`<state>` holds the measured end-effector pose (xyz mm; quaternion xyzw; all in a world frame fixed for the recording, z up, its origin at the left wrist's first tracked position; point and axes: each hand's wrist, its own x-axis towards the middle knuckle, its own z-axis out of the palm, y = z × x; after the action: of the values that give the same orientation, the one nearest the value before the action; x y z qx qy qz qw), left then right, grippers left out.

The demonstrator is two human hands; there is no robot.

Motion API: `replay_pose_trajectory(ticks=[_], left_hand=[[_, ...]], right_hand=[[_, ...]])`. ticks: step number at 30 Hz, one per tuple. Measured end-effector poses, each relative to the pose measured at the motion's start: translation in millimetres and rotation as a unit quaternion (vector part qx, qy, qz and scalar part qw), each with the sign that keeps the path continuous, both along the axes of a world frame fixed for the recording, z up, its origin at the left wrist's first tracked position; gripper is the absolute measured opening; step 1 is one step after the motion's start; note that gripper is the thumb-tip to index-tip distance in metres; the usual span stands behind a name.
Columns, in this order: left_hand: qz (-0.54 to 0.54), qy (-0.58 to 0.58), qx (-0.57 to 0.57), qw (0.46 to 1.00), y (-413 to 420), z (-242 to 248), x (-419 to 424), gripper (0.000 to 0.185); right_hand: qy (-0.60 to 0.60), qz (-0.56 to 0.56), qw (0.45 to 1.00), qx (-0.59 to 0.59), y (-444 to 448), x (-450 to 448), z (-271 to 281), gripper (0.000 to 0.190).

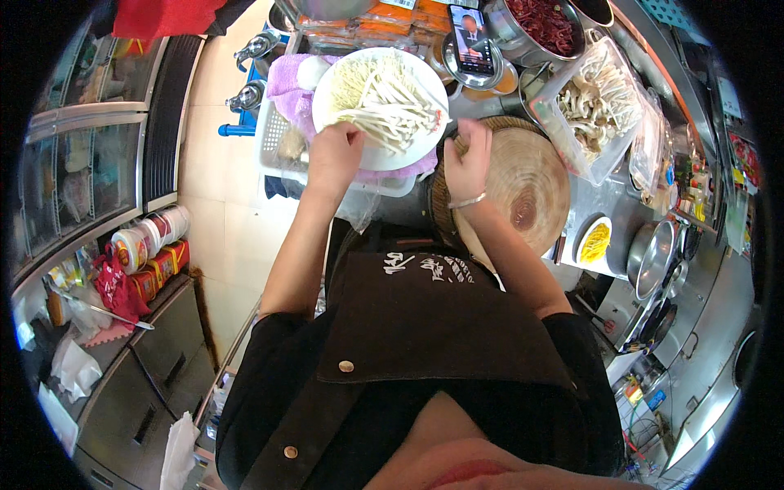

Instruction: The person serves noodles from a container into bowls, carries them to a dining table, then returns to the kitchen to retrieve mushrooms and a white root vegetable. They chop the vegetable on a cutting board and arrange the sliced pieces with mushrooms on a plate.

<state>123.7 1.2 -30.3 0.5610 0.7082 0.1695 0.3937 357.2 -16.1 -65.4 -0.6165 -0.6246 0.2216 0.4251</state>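
Observation:
A round white plate (432, 70) holds thin enoki mushrooms (355, 82) on its upper left and thicker white mushroom stems (398, 113) across its middle and right. My left hand (337, 150) is over the plate's lower-left rim with thumb and fingers bent together; what lies between the fingertips is hidden. My right hand (468, 156), fingers curled, is between the plate and a round wooden chopping block (527, 165), over the block's left edge. Whether it holds anything is not clear. Beneath the plate are a purple towel (288, 82) and a white plastic basket (269, 147).
A clear plastic box (612, 162) of oyster-type mushrooms stands right of the block. A phone (471, 40) rests on a metal lid behind the plate, near a pot (505, 43) of dried red chillies. A small dish (585, 254) of yellow shreds and a steel bowl (652, 260) are at right.

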Motion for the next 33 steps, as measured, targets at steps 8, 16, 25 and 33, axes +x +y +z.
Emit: replay_pose_trajectory(ticks=[8,16,25,33], left_hand=[[-0.102,0.071,0.129,0.984,56,-50,-4,0.016],[-0.104,-0.017,0.137,0.985,25,-22,-11,0.019],[-0.181,-0.027,0.263,0.947,3,-32,-18,0.022],[-0.063,0.062,0.237,0.967,50,-39,-10,0.012]], right_hand=[[-0.397,0.201,0.886,-0.130,-56,-1,-40,0.024],[-0.367,0.262,0.885,-0.114,-48,6,-42,0.012],[-0.161,0.058,0.985,0.034,66,10,-6,0.014],[-0.126,0.144,0.977,-0.098,68,-3,-19,0.022]])
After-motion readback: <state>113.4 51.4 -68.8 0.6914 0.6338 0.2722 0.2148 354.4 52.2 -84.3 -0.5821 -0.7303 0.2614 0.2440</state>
